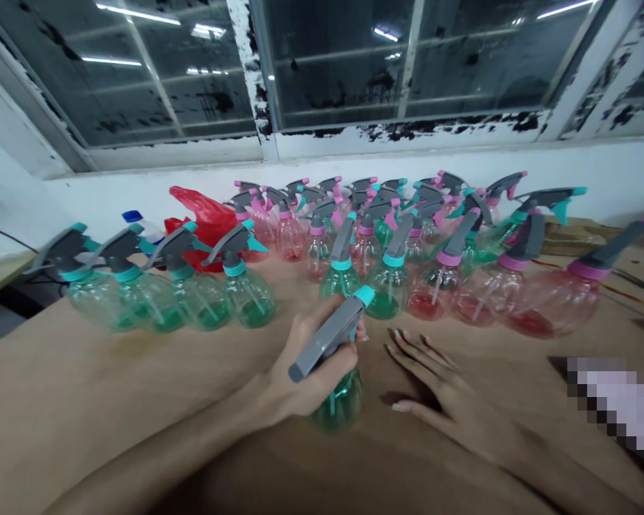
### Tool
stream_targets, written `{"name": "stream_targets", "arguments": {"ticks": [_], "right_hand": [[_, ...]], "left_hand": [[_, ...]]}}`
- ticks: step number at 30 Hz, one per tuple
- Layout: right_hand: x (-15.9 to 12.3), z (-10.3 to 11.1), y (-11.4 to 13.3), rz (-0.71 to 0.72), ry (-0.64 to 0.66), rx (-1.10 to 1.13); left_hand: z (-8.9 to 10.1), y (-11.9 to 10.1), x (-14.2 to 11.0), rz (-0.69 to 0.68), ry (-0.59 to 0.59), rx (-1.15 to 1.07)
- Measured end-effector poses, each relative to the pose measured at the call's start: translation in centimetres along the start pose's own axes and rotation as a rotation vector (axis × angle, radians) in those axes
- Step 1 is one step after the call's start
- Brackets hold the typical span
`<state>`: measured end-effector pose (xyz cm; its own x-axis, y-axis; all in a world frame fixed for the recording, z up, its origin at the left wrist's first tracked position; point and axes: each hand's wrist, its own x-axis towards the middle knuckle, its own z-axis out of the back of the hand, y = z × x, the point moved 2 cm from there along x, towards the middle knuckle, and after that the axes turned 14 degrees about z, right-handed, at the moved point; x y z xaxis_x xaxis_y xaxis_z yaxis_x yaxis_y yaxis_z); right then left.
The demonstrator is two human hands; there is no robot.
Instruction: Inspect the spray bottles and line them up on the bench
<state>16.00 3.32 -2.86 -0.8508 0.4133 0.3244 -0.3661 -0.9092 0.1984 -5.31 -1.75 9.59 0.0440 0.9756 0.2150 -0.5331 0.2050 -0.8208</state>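
As I watch remotely through the head camera, my left hand (303, 368) is wrapped round the neck of a green spray bottle (337, 404), below its grey head (322, 342). Bottle sits at near centre of the brown tabletop (80, 400), in front of the rows; body looks roughly upright. Its head's long axis slants across my view, turquoise nozzle (363, 295) pointing away and to the right. My right hand (434, 383) grasps nothing, palm down, fingers spread, just beside it. Contents: a thin dip tube; fill level I cannot tell. To the left, four green bottles (250, 297) in a row, darker green at their bases, possibly liquid. Beyond and to the right, two green bottles (386, 293), then three pink bottles (547, 304), reddish low down. All clear, glossy, rounded bodies; opaque, smooth heads. More sprayers (290, 237) crowd behind. Crumpled red plastic bag (207, 211) near a blue-capped bottle (146, 227).
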Motion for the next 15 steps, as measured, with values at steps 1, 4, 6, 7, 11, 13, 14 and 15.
{"name": "stream_targets", "arguments": {"ticks": [1,4,6,7,11,13,14,15], "right_hand": [[-0.04,-0.03,-0.06,0.003,-0.003,-0.001],[-0.12,-0.08,-0.17,0.012,-0.003,-0.010],[-0.13,-0.02,-0.14,0.013,0.004,-0.018],[-0.12,0.04,-0.11,0.010,0.007,-0.021],[-0.12,0.21,-0.02,-0.002,0.007,-0.029],[-0.15,0.18,-0.03,-0.005,0.004,-0.031],[-0.16,0.15,-0.05,-0.004,-0.002,-0.028],[-0.17,0.12,-0.06,-0.002,-0.009,-0.023]], "left_hand": [[0.04,-0.02,0.02,0.000,0.002,0.005],[0.22,0.02,0.09,0.016,0.018,0.007],[0.33,0.15,0.19,0.023,0.023,0.018],[0.40,0.25,0.26,0.028,0.009,0.021],[0.47,0.71,0.54,0.051,-0.107,-0.029],[0.25,0.87,0.57,0.060,-0.103,-0.055],[0.10,0.91,0.55,0.061,-0.085,-0.068],[-0.03,0.95,0.52,0.061,-0.068,-0.086]]}}
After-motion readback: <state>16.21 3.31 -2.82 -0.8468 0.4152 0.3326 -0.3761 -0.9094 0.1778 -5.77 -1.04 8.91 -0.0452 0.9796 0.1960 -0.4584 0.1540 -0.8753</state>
